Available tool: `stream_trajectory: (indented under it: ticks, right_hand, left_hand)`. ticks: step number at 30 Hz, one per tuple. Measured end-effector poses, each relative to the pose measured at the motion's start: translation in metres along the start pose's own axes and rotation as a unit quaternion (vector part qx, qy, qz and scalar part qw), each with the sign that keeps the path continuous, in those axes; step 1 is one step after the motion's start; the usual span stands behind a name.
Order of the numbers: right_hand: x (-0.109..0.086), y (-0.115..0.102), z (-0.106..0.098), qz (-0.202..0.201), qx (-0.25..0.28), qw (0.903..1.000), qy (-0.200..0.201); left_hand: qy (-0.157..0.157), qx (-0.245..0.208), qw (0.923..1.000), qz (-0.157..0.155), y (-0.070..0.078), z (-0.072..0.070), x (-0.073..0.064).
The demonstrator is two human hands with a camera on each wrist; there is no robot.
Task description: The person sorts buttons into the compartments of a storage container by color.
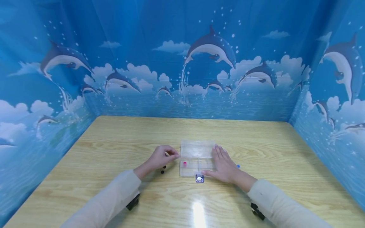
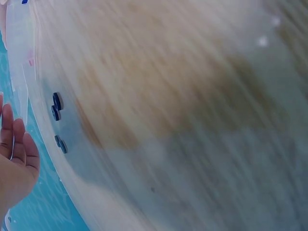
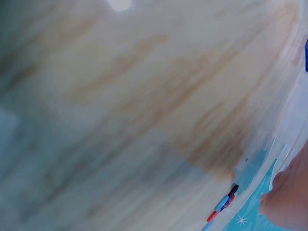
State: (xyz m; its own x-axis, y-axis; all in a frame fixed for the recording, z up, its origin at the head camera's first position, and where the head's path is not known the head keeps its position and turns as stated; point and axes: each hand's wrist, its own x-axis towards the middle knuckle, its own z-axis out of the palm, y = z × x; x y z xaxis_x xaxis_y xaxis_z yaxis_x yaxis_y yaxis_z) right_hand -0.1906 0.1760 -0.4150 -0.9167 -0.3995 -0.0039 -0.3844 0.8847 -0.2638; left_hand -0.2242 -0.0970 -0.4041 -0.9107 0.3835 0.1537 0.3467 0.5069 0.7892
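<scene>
A clear plastic compartment box [image 1: 188,172] lies on the table with its lid [image 1: 196,148] folded back. One front-left compartment holds a small pink piece [image 1: 184,163]. At the box's left edge, near the hinge, my left hand [image 1: 162,156] pinches with thumb and forefinger. Several small dark round pieces [image 2: 57,101] lie by that hand. My right hand [image 1: 225,166] rests flat along the box's right side, fingers straight, thumb at the front edge. A blue-and-white tag [image 1: 199,178] sits at the box's front.
Beyond the right hand lie small coloured pieces [image 3: 221,203] in blue, red and black, mostly hidden in the head view. The wood-grain table [image 1: 114,133] is bordered by a dolphin-print curtain [image 1: 159,57] at the back and both sides.
</scene>
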Motion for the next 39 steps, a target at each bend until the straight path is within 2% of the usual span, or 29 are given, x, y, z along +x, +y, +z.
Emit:
stream_trajectory:
  ticks: [13, 31, 39]
  right_hand:
    - [0.0, 0.001, 0.0, 0.002, 0.002, 1.0, -0.004]
    - [0.0, 0.0, 0.0, 0.001, 0.005, 1.0, -0.005]
    - [0.001, 0.001, 0.001, 0.004, 0.006, 1.0, -0.003]
  left_hand:
    - [-0.012, 0.011, 0.9995, 0.027, -0.009, -0.007, -0.006]
    - [-0.022, 0.03, 0.9993, 0.0, -0.023, -0.016, -0.016]
    - [-0.021, 0.036, 0.9991, 0.009, -0.027, -0.019, -0.021]
